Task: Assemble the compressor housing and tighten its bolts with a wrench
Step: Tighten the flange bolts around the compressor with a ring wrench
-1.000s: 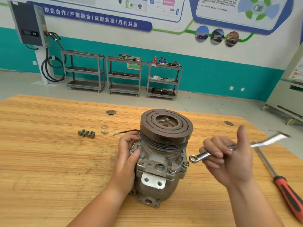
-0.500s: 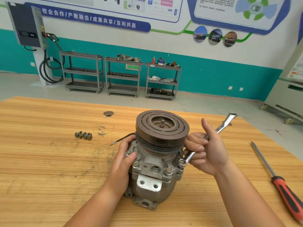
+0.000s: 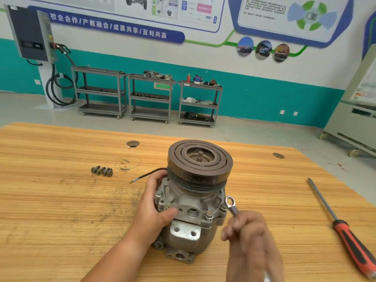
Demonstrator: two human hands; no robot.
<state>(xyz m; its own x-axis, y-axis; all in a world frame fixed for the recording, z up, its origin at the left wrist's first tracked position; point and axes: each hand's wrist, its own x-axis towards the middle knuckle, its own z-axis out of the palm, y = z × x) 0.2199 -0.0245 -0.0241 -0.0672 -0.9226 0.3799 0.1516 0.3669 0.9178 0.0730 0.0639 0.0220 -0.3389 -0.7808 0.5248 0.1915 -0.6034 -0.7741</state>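
A grey metal compressor point(image 3: 191, 212) stands upright on the wooden table point(image 3: 61, 210), its dark grooved pulley point(image 3: 200, 159) on top. Several bolts sit in its housing flange, one at the front right point(image 3: 209, 215). My left hand point(image 3: 154, 210) grips the housing's left side, thumb on the front face. My right hand point(image 3: 250, 239), blurred, holds a silver wrench point(image 3: 231, 204) whose ring end is beside the flange's right edge, close to a bolt there. A black wire point(image 3: 146, 176) sticks out to the left.
Three loose bolts point(image 3: 102, 171) lie on the table to the left. A screwdriver with a red and black handle point(image 3: 343, 231) lies at the right. Grey shelf carts point(image 3: 150, 98) stand against the far wall, well beyond the table.
My right hand swung the wrench from out at the right in to the compressor, then dropped low and near, so the ring end now sits at the flange's right edge. My left hand kept its grip.
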